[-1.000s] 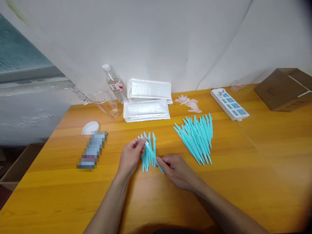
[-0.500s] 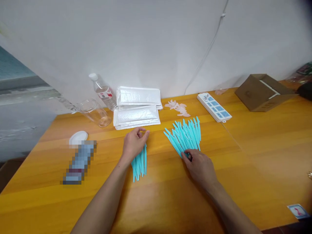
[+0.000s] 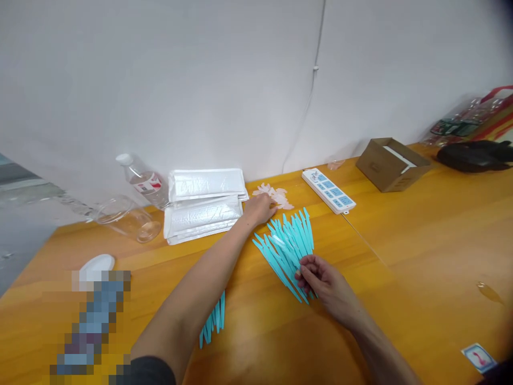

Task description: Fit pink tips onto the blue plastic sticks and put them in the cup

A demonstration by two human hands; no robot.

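Observation:
Several thin turquoise sticks (image 3: 286, 243) lie fanned out on the wooden table. My right hand (image 3: 315, 278) is at their lower end, thumb and fingers pinched on a turquoise stick. My left hand (image 3: 261, 208) reaches to the small pale pink pieces (image 3: 282, 199) near the wall, its fingers curled down at their edge; whatever the fingertips hold is hidden. A second, smaller group of turquoise sticks (image 3: 216, 321) lies partly hidden under my left forearm.
Silvery padded envelopes (image 3: 204, 214), a bottle (image 3: 148, 184) and a clear jar (image 3: 132, 222) stand or lie at the back left. A white lid (image 3: 97, 266) is on the left. A power strip (image 3: 328, 191) and cardboard box (image 3: 390, 166) are at the back right.
My left hand has moved from the smaller stick group up and right to the pink pieces. My right hand has lifted slightly with a stick. The view has turned to the right.

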